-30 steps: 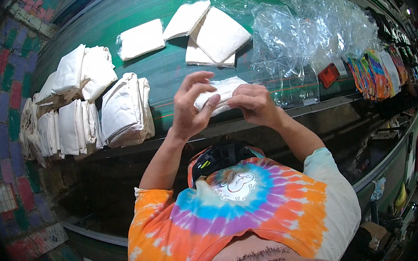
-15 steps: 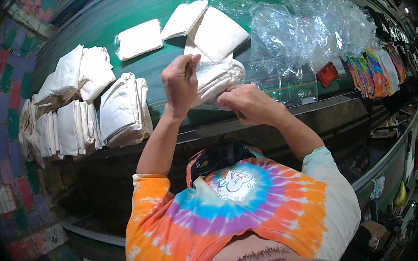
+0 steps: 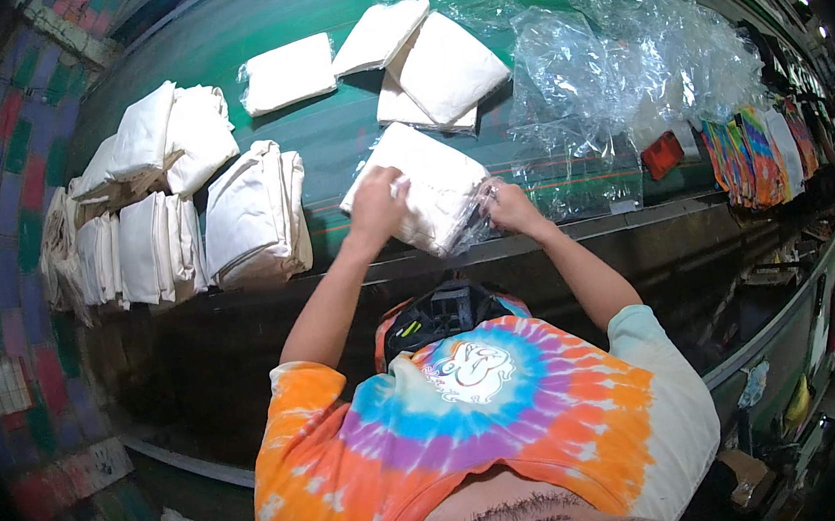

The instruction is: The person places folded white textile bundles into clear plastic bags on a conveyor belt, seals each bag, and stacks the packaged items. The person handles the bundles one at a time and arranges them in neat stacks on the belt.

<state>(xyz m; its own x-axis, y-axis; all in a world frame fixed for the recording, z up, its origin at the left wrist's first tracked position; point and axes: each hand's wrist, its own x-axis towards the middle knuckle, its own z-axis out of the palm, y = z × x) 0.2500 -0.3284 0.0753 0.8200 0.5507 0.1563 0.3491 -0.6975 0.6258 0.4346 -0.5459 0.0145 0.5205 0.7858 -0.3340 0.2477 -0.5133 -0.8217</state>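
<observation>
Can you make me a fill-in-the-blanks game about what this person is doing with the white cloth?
1. Both hands touch a folded cloth coloured ____.
2. The right hand pinches clear ____ wrap at the cloth's edge.
3. The left hand rests on ____ of the cloth.
4. The table is coloured ____.

Missing words: white; plastic; top; green

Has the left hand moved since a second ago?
Yes. The left hand has come down from above the table edge onto the folded white cloth, lying flat on it.

Both arms reach forward, left hand (image 3: 375,201) and right hand (image 3: 510,205) curled in a grip.
</observation>
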